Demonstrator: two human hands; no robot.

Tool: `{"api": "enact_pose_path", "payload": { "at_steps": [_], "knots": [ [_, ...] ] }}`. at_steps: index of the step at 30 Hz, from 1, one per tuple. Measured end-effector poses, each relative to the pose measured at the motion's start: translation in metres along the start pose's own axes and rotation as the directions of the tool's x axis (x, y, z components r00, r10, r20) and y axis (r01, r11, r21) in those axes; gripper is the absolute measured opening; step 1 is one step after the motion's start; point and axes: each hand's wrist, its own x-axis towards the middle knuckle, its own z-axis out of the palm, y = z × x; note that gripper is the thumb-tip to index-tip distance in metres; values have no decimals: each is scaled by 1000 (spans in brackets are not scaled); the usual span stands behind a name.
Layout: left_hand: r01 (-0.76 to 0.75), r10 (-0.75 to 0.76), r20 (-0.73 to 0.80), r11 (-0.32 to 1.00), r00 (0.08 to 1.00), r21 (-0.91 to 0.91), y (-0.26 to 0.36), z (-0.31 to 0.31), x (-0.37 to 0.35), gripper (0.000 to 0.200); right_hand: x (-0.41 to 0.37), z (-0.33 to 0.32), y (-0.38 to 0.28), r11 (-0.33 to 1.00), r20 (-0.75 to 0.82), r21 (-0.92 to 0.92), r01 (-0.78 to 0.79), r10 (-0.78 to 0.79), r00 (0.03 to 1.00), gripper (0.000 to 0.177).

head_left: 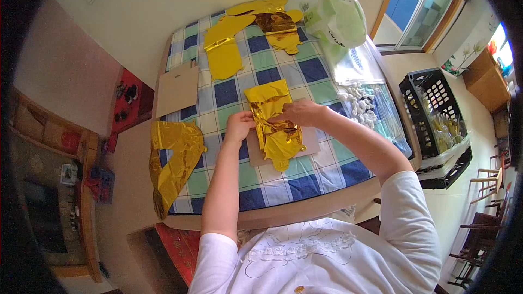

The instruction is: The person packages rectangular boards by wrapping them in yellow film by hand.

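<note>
A shiny gold foil sheet (274, 110), partly folded and crumpled across its middle, lies over a piece of cardboard (309, 140) on the checked bedspread (248, 182). My left hand (239, 126) is closed on the foil's left edge. On the opposite side, my right hand (301, 113) has its fingers bent together on the crumpled part of the foil; its fingertips are partly hidden. The foil's rounded lower end spreads toward me, past the cardboard.
More gold foil pieces (223, 57) lie at the bed's far side, and another (177, 149) hangs over the left edge. Cardboard (178, 88) rests at left. A green-white plastic bag (340, 19) and white bundles (359, 103) are at right. A black crate (433, 109) stands beside the bed.
</note>
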Motion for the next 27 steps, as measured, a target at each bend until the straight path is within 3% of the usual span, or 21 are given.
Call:
{"api": "enact_pose_path", "payload": {
  "at_steps": [2,5,8,10,14,17,19,21,23,26,27],
  "knots": [
    [-42,53,-112,994,992,97,-7,9,5,26,2,-1,0,1000,11,15,-13,13,1000,55],
    [-21,70,-114,924,991,382,9,13,1,27,0,-4,-2,999,14,25,-30,30,999,51],
    [71,-11,-139,898,990,434,26,17,-4,33,-2,-5,-2,1000,13,-1,-13,13,1000,53],
    [102,-41,-154,903,987,417,25,17,0,35,-3,-6,-2,1000,18,-16,19,-18,1000,60],
    [78,-4,-177,907,984,414,23,19,3,37,-4,-11,-5,1000,38,2,-21,21,999,50],
    [69,-24,-160,957,987,281,14,16,13,30,-4,-9,-5,1000,23,-18,-15,15,1000,50],
    [-111,177,-201,948,963,299,15,18,6,27,-5,-7,-2,1000,3,-6,8,-8,1000,49],
    [-280,380,-165,859,910,430,16,17,-6,29,-5,-7,-3,1000,-2,1,2,-2,1000,49],
    [-422,554,-16,652,832,630,21,10,-17,34,-5,-6,-2,1000,-15,2,4,-4,1000,48],
    [-521,686,136,392,715,758,24,5,-20,30,-6,-5,-2,1000,-30,-2,18,-18,999,50],
    [-560,678,200,365,707,744,23,2,-18,29,-7,-8,-3,1000,-31,4,19,-19,999,52]
  ]
}}
